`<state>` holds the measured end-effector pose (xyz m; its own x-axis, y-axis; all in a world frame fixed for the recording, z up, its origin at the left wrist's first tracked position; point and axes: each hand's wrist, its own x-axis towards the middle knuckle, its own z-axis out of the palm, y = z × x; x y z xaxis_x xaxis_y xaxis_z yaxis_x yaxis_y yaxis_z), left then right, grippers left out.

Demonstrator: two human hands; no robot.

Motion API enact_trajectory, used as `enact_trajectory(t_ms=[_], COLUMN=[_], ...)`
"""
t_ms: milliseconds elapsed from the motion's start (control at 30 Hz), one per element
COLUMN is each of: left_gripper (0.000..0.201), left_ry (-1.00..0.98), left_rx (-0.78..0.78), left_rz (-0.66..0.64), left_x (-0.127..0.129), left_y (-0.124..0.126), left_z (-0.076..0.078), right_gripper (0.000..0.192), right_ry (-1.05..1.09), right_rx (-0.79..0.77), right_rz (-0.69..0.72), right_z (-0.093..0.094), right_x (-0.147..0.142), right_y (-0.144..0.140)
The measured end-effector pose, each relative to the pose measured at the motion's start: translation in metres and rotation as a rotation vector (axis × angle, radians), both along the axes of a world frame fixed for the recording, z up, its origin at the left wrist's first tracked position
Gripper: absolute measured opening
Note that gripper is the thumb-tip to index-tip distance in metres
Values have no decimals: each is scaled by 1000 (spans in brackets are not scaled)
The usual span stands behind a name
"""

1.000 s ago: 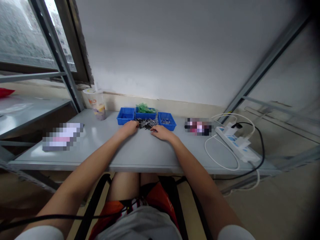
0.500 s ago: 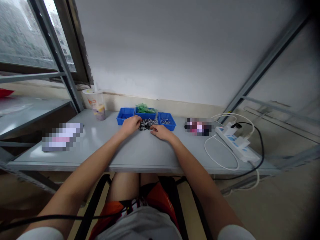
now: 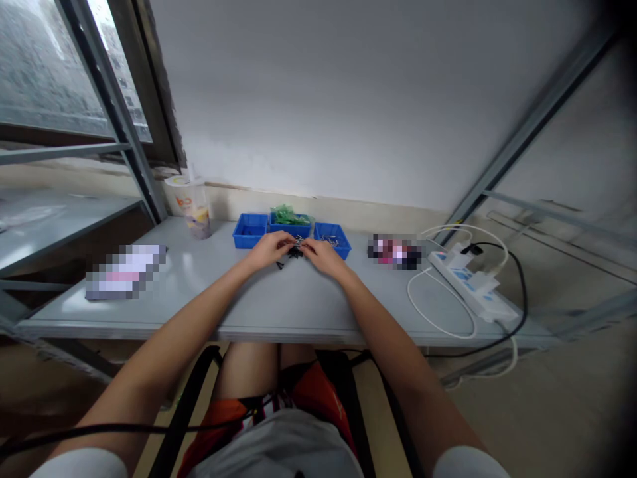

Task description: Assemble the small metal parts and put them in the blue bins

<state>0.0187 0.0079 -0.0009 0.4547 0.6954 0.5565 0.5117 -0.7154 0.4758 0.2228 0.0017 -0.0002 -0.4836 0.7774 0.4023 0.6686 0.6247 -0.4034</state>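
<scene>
On the grey table lies a heap of thin, dark and silver screw-like metal pieces; their exact kind is too small to make out. My left hand closes on the heap from the left with curled fingers. From the right, my right hand does the same, its fingertips close to those of the left. Both hands hide much of the heap, and a few dark pieces stick out below the left fingers. Behind are a blue tray at left, a middle blue tray holding green plastic packets, and a right blue tray with silver pieces.
A lidded drink cup stands at the back left, with a blurred-out flat object before it. To the right are another blurred object, a white power strip and loose cables. Metal shelf posts frame both sides.
My hands have come closer together, squeezing the spread heap into a narrower bunch between the fingers. The trays have not moved.
</scene>
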Motion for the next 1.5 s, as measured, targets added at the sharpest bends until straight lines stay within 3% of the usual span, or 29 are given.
enact_trajectory(t_ms=[100,167,267,333,633,867,1133,1500], left_gripper=[17,28,46,46,30,31,26,16], left_ry=[78,169,349,404,307,60,37,103], left_rx=[-119,-241,-503,-575,-360,-196,-202,-239], left_rz=[51,65,-16,-50,-13,27,-61,-9], left_x=[-7,-14,-21,-22,-13,-11,-9,-11], left_y=[1,2,5,6,5,2,2,2], left_z=[2,3,1,-2,-6,2,1,1], right_gripper=[21,21,21,22,22,21,20,23], right_ry=[8,14,25,28,22,10,-8,-8], right_rx=[-17,-23,-24,-22,-4,-1,-23,-13], right_rz=[-6,-15,-15,-15,-16,2,38,8], right_z=[1,1,2,2,2,0,2,2], right_x=[0,0,0,0,1,2,0,1], right_y=[-1,-1,-2,-2,-2,1,-1,-1])
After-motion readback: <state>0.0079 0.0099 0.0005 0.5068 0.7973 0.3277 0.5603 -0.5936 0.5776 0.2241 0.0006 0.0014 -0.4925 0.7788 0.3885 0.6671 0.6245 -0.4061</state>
